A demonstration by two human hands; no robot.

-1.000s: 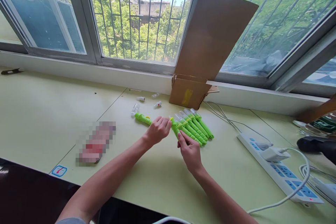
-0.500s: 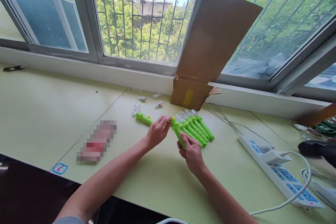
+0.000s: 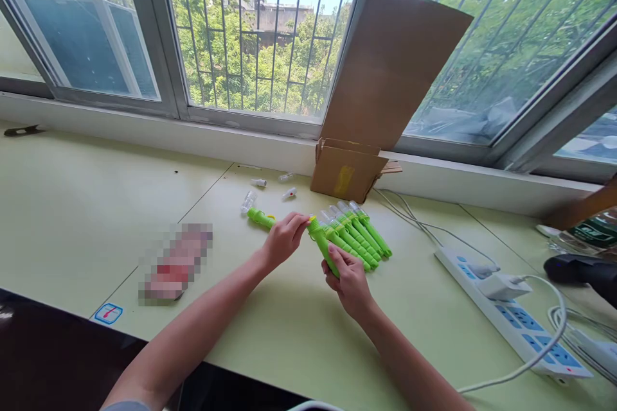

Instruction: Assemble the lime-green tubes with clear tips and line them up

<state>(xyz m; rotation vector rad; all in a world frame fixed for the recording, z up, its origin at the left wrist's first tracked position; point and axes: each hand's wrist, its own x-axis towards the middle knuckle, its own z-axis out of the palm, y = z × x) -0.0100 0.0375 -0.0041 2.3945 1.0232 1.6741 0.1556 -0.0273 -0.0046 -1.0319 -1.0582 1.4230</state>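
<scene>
My right hand (image 3: 351, 279) is wrapped round the lower part of a green plastic tube (image 3: 320, 239), which it holds tilted above the table. At the tube's upper end, the fingers of my left hand (image 3: 285, 239) are pinched on a small yellow piece (image 3: 312, 219). Just right of the held tube lies a row of several green tubes with clear caps (image 3: 361, 231). Another green tube (image 3: 260, 218) lies behind my left hand, partly hidden by it, with a clear plastic cap (image 3: 249, 201) at its far end.
Small clear and white parts (image 3: 289, 194) lie toward the window. A cardboard box (image 3: 347, 173) stands against the sill. At right are a power strip (image 3: 511, 314) with cables and a black object (image 3: 578, 273). A pixelated item (image 3: 176, 263) lies at left.
Both hands keep their hold on the green tube and the yellow piece. The left hand and the tube's top have shifted slightly left; the whole view has also moved a little.
</scene>
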